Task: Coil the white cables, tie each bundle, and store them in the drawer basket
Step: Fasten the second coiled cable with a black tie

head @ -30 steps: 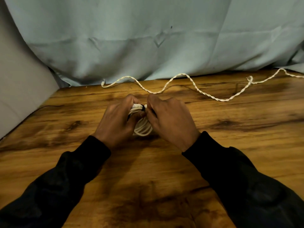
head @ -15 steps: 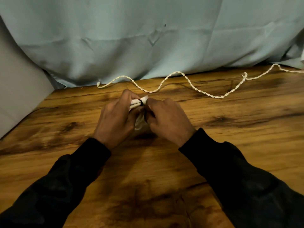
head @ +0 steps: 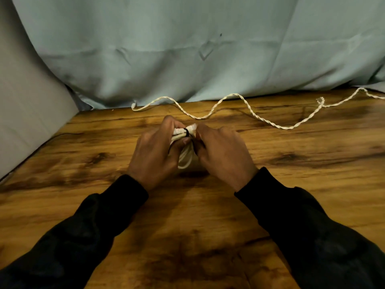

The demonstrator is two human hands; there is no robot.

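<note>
Above the middle of the wooden worktop (head: 291, 184), the left hand (head: 155, 151) grips a coiled white cable bundle (head: 184, 142), its fingers curled round the upper end, where a thin black tie (head: 187, 132) circles the strands. The right hand (head: 221, 152) pinches the same bundle just beside the tie. Behind the bundle, a twisted white cable (head: 258, 116) lies loose along the worktop's far edge, under a pale blue cloth (head: 187, 49).

Long black sleeves (head: 87, 236) to both wrists
</note>
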